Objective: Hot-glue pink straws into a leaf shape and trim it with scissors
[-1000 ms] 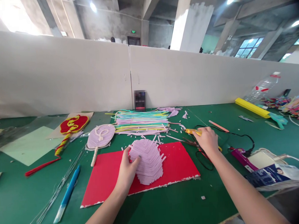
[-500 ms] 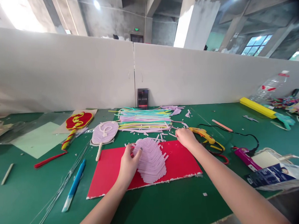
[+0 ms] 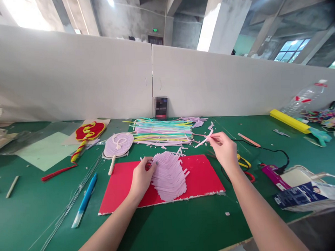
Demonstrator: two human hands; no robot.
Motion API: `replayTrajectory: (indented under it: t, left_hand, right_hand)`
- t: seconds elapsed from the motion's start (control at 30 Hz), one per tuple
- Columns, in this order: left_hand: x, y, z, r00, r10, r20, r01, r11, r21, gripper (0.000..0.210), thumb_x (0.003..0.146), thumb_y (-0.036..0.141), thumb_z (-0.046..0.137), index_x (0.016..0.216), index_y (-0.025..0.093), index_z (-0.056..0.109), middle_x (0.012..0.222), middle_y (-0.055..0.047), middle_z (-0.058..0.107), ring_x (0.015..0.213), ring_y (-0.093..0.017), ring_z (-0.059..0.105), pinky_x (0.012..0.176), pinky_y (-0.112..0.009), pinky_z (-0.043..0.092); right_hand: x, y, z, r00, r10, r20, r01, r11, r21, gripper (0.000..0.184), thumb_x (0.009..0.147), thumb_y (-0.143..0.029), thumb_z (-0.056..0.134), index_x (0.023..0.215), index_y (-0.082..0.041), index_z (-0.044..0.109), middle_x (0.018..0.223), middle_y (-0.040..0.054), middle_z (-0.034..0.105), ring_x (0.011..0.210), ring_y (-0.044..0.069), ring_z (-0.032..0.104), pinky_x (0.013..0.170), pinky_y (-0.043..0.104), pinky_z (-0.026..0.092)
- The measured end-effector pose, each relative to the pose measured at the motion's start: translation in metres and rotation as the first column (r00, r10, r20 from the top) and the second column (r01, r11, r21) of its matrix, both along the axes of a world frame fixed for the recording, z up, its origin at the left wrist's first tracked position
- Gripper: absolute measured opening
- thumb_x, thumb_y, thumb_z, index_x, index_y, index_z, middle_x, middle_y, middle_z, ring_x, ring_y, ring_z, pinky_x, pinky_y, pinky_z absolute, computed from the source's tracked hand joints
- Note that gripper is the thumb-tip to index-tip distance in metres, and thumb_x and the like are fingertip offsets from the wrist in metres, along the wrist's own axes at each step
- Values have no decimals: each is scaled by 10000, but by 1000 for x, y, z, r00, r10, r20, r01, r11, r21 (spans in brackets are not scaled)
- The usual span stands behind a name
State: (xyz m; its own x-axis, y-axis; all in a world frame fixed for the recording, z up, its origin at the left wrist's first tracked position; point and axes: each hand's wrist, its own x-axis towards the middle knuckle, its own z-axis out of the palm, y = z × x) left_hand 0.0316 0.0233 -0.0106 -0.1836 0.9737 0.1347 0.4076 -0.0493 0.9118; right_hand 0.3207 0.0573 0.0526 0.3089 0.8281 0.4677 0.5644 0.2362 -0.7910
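My left hand (image 3: 143,174) curls its fingers at the left edge of an oval piece made of lilac strips (image 3: 170,181), thumb and fingertips pinching that edge. The oval lies on a red board (image 3: 123,190), with strip ends sticking out on its right side. Above the board's upper right corner, my right hand (image 3: 223,148) pinches a short lilac pipe cleaner (image 3: 202,142) between thumb and fingers. Behind the oval lies a bundle of coloured pipe cleaners (image 3: 163,130). Partly hidden behind my right hand are yellow-handled tools (image 3: 242,161).
A lilac fan-shaped piece (image 3: 118,145) and a red and yellow one (image 3: 90,131) lie left. A blue pen-like tool (image 3: 84,201) and thin wires (image 3: 68,207) are nearer. At right are a purple power strip (image 3: 273,176), a yellow bar (image 3: 289,121) and a plastic bottle (image 3: 305,99).
My right hand has moved right and lifted from beside the glue gun, now showing a lilac pipe cleaner in its fingers. The left hand stays at the oval's edge.
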Motion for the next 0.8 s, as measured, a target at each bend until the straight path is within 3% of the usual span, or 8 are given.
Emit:
replayTrajectory:
  t: [0.1,0.2,0.3,0.4,0.53,0.67,0.8]
  left_hand:
    - [-3,4,-2,1000,-1,-25,2,1000,12,188,749,340,613,895,230,657,772,-11,692,735,-209,641,686,-287,473]
    - [-5,7,-3,999,-1,-42,2,999,32,219,750,333,607,929,219,664,791,-19,688,745,-213,646,705,-309,496]
    - [-5,6,-3,998,17,-52,-12,995,99,283,777,309,579,1033,214,656,1014,-61,674,945,-234,636,851,-356,492]
    - [-3,1,1,998,25,-58,-14,982,187,340,818,311,556,1138,220,628,1212,-87,594,1158,-251,542,993,-399,420]
    - [2,-6,7,997,-56,-50,66,967,245,412,812,298,596,1222,261,600,1249,-68,590,1193,-242,523,1015,-398,408]
    - [8,-10,10,979,-203,-6,199,954,223,257,798,245,602,1033,264,705,989,-24,715,943,-201,644,882,-327,483]
    - [12,-14,12,953,-283,106,264,950,166,127,777,225,628,828,235,743,806,-10,733,765,-169,660,760,-270,498]
  right_hand:
    - [-14,-8,-2,944,73,-321,-54,996,67,326,747,-477,669,874,-199,553,921,85,724,856,228,702,709,369,574]
    - [-32,-21,-11,817,139,-560,-104,990,94,323,732,-445,710,876,-200,556,939,72,734,878,220,713,768,381,579]
    - [-50,-33,-25,675,170,-718,-152,984,90,291,725,-403,740,859,-201,578,949,60,739,929,213,709,832,374,571]
    - [-68,-42,-38,557,171,-812,-203,977,67,267,712,-367,767,845,-207,599,940,37,743,944,195,706,858,346,565]
    - [-84,-48,-47,460,166,-872,-290,956,29,267,677,-331,803,824,-197,626,892,45,748,876,193,718,797,317,578]
    - [-88,-51,-50,420,160,-893,-343,939,7,280,652,-313,824,818,-189,636,867,51,748,831,181,717,734,282,576]
    - [-86,-51,-52,409,161,-898,-367,930,-1,298,624,-308,840,821,-191,650,824,26,738,782,158,708,709,261,569]
